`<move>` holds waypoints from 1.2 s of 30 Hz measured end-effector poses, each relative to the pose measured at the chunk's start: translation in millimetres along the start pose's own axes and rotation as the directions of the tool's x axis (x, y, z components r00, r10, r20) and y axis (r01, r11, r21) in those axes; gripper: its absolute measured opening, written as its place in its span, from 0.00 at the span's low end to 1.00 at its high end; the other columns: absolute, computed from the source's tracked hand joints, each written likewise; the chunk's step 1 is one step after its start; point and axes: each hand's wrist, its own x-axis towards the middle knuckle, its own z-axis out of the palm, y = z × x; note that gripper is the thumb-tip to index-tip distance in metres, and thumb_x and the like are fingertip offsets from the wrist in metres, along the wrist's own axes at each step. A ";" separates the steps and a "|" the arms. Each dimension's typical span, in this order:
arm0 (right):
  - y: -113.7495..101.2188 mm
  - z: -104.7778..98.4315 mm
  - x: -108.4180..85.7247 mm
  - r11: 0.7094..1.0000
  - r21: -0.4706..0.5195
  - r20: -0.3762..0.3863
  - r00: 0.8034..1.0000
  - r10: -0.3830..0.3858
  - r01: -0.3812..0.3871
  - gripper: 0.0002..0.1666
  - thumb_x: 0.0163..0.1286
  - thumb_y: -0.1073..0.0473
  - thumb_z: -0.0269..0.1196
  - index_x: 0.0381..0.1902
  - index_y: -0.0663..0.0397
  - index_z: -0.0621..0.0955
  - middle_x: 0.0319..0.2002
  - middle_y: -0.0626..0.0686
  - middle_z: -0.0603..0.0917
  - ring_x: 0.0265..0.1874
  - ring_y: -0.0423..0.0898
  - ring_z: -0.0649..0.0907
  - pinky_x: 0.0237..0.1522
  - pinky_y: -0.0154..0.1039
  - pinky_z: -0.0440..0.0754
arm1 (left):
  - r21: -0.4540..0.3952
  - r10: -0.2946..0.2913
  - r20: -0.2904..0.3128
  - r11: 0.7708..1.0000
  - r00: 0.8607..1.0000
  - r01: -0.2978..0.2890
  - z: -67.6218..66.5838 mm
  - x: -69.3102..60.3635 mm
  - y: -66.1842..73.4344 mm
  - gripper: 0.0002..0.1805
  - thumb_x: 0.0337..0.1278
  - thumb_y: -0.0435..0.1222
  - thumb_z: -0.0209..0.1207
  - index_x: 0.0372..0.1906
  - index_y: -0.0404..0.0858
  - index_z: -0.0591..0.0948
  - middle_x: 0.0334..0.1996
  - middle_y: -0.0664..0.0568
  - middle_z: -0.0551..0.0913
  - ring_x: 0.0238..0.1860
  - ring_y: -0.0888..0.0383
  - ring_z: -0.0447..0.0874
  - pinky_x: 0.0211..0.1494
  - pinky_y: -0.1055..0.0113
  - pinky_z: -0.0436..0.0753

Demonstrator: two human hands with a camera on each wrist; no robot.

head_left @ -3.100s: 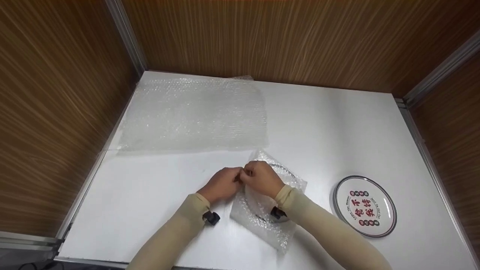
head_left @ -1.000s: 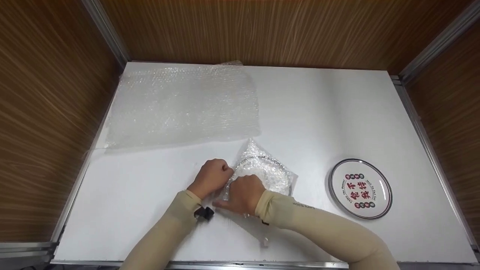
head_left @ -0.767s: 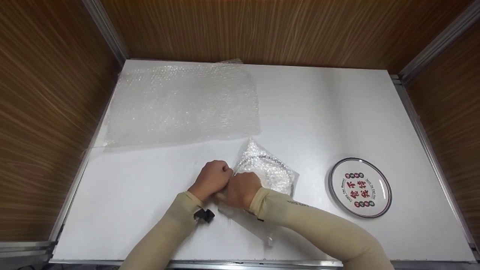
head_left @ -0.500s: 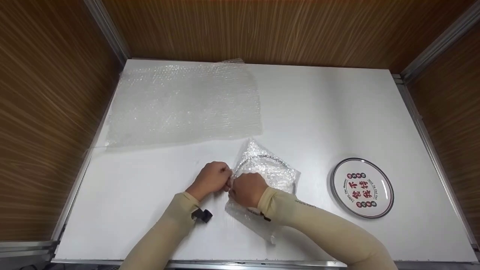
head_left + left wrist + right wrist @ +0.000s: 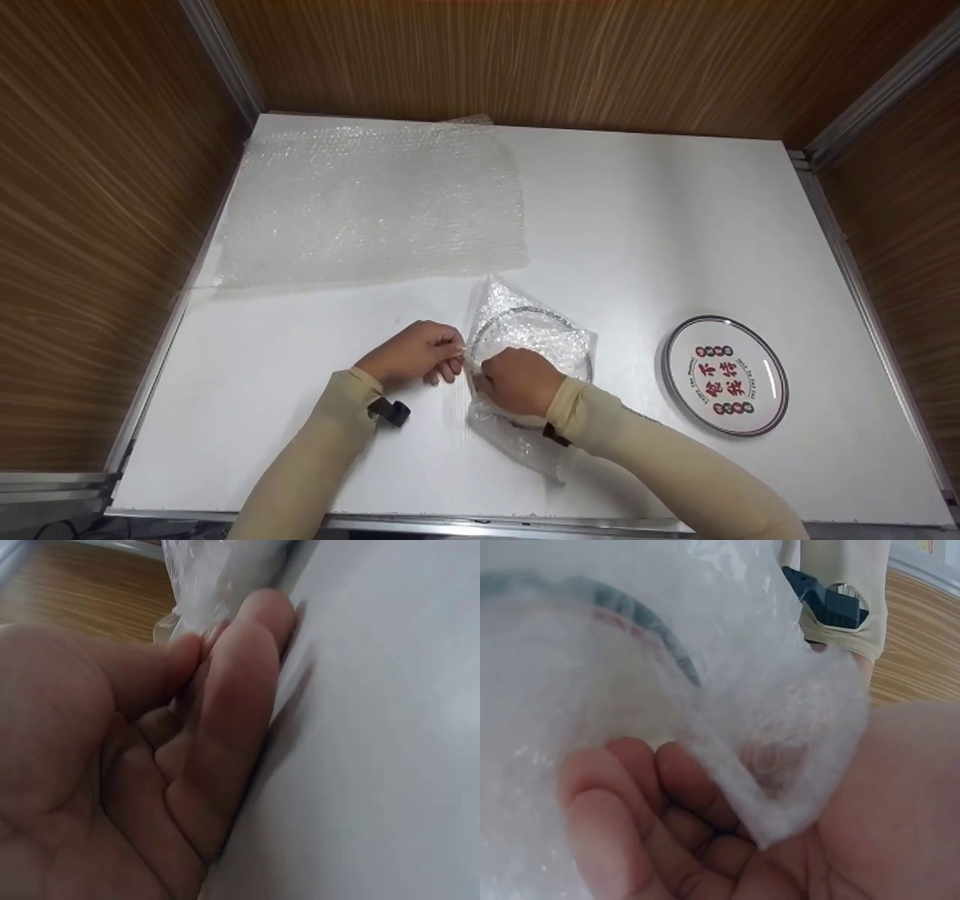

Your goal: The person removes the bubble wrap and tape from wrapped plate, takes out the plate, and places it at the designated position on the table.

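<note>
Your left grip (image 5: 416,354) pinches the edge of the bubble bag (image 5: 559,346), the pinched bit mostly hidden by your own fingers. Your right grip (image 5: 523,380) curls round the bag's left side, covering its middle; plastic hides part of that grip up close. The bag lies on the counter (image 5: 390,472) before you, the plate (image 5: 630,609) inside showing as a blurred dark rim

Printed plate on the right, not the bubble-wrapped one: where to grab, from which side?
Probably the right rim of the printed plate, from the person's right: it lies flat, face up, edge exposed, while the right forearm flanks its near-left side.
</note>
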 end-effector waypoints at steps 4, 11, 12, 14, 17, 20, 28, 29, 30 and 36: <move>1.5 -1.3 -3.5 1.000 0.012 0.018 0.999 -0.027 0.026 0.21 0.78 0.56 0.56 0.21 0.54 0.77 0.17 0.51 0.74 0.20 0.51 0.79 0.30 0.53 0.82 | 0.090 0.066 0.071 0.993 0.995 -0.072 -7.3 -1.2 -0.7 0.13 0.79 0.38 0.55 0.38 0.37 0.85 0.31 0.49 0.87 0.27 0.58 0.85 0.28 0.68 0.84; 3.0 -2.2 -4.6 0.998 0.024 0.062 0.997 -0.056 0.055 0.24 0.79 0.55 0.55 0.19 0.51 0.73 0.15 0.44 0.66 0.17 0.44 0.70 0.27 0.46 0.77 | 0.145 0.052 0.197 0.986 0.979 -0.082 -20.4 1.0 0.9 0.12 0.77 0.36 0.56 0.37 0.36 0.85 0.29 0.51 0.87 0.29 0.58 0.86 0.34 0.66 0.86; 3.3 -1.7 -4.4 0.998 0.022 0.067 0.996 -0.064 0.062 0.24 0.79 0.55 0.54 0.19 0.50 0.74 0.15 0.44 0.67 0.17 0.44 0.71 0.27 0.46 0.77 | 0.155 0.041 0.212 0.985 0.976 -0.075 -22.2 1.6 1.4 0.11 0.77 0.35 0.56 0.36 0.35 0.85 0.28 0.51 0.87 0.29 0.58 0.86 0.34 0.66 0.86; 4.3 -1.3 -5.3 0.996 0.011 0.066 0.994 -0.087 0.087 0.24 0.80 0.55 0.54 0.19 0.51 0.75 0.15 0.46 0.70 0.17 0.46 0.74 0.29 0.47 0.80 | 0.220 0.029 0.214 0.972 0.977 -0.077 -26.5 1.9 2.7 0.11 0.74 0.32 0.57 0.31 0.38 0.82 0.24 0.54 0.84 0.26 0.61 0.83 0.32 0.68 0.84; 5.5 -0.3 -6.5 0.996 -0.008 0.064 0.994 -0.092 0.093 0.24 0.80 0.55 0.54 0.20 0.52 0.75 0.17 0.49 0.75 0.21 0.49 0.79 0.34 0.51 0.83 | 0.325 0.031 0.183 0.941 0.983 -0.090 -29.6 2.1 4.8 0.12 0.67 0.29 0.58 0.26 0.41 0.78 0.19 0.57 0.80 0.22 0.63 0.78 0.30 0.70 0.77; 5.7 1.0 -7.9 0.998 0.000 0.048 0.997 -0.065 0.065 0.24 0.79 0.53 0.55 0.19 0.51 0.74 0.17 0.49 0.75 0.20 0.49 0.78 0.33 0.51 0.83 | 0.413 0.063 0.124 0.904 0.990 -0.109 -27.0 2.8 8.8 0.11 0.66 0.32 0.58 0.26 0.43 0.78 0.19 0.59 0.79 0.22 0.64 0.74 0.31 0.69 0.73; 10.3 -5.2 -15.4 0.986 0.161 0.029 0.999 0.033 -0.037 0.27 0.71 0.34 0.63 0.22 0.46 0.76 0.17 0.43 0.75 0.19 0.42 0.74 0.28 0.41 0.76 | 0.511 0.219 0.009 0.838 0.976 -0.193 -11.8 0.4 37.2 0.07 0.64 0.33 0.58 0.36 0.45 0.86 0.31 0.63 0.82 0.36 0.65 0.79 0.45 0.65 0.80; 12.1 -6.8 -16.0 0.980 0.193 0.020 0.999 0.050 -0.053 0.26 0.71 0.34 0.63 0.24 0.46 0.76 0.18 0.43 0.75 0.20 0.42 0.74 0.28 0.41 0.75 | 0.511 0.220 0.004 0.838 0.976 -0.191 -10.7 -0.4 40.5 0.07 0.62 0.33 0.58 0.33 0.46 0.85 0.27 0.64 0.79 0.33 0.65 0.76 0.42 0.66 0.78; 13.8 -8.0 -16.4 0.975 0.213 0.001 0.998 0.067 -0.066 0.25 0.71 0.36 0.64 0.25 0.47 0.75 0.18 0.44 0.74 0.20 0.42 0.74 0.28 0.41 0.75 | 0.505 0.220 -0.003 0.843 0.976 -0.188 -9.6 -0.9 43.4 0.07 0.62 0.34 0.58 0.31 0.46 0.84 0.25 0.64 0.76 0.30 0.66 0.74 0.39 0.67 0.76; 19.4 -9.0 -15.8 0.992 0.125 -0.309 0.949 0.060 -0.022 0.27 0.68 0.41 0.70 0.44 0.56 0.73 0.15 0.42 0.66 0.14 0.38 0.66 0.16 0.34 0.64 | 0.348 0.233 -0.022 0.914 0.972 -0.211 -0.1 0.5 56.7 0.07 0.62 0.37 0.61 0.29 0.46 0.78 0.22 0.63 0.70 0.26 0.66 0.67 0.33 0.70 0.68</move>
